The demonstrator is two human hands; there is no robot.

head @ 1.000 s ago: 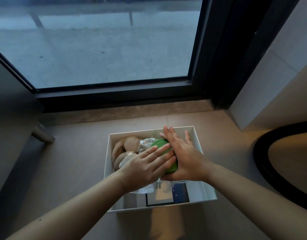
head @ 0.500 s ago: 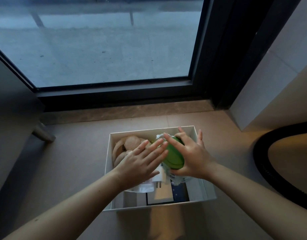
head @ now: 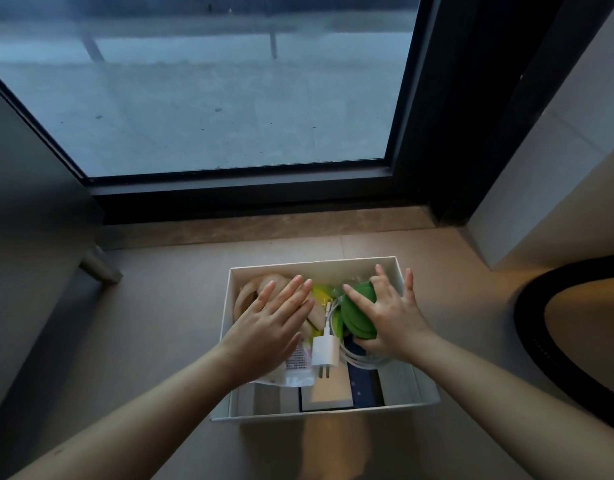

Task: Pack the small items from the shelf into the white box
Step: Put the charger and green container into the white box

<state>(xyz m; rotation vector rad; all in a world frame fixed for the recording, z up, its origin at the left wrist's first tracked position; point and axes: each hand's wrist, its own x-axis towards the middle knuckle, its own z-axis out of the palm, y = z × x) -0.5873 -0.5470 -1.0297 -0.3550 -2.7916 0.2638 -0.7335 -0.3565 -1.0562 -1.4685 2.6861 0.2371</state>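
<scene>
Green pouch (head: 356, 315) in grip of right hand (head: 392, 321), near box (head: 333, 412) wall — left hand (head: 268, 328) flat

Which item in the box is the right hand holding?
The green round item, at the white box's right side: right hand curls round it. Left hand lies flat over the beige items.

Our 2 hands cover most of the open top of the white box (head: 333, 271): our left hand (head: 267, 327) flat over the tan items (head: 250, 289), our right hand (head: 392, 317) gripping the green round item (head: 354, 313) by the right wall. The narrow gap between them holds the white charger (head: 325, 351). At the near end, flat things (head: 333, 389) lie low, leaving room above.
</scene>
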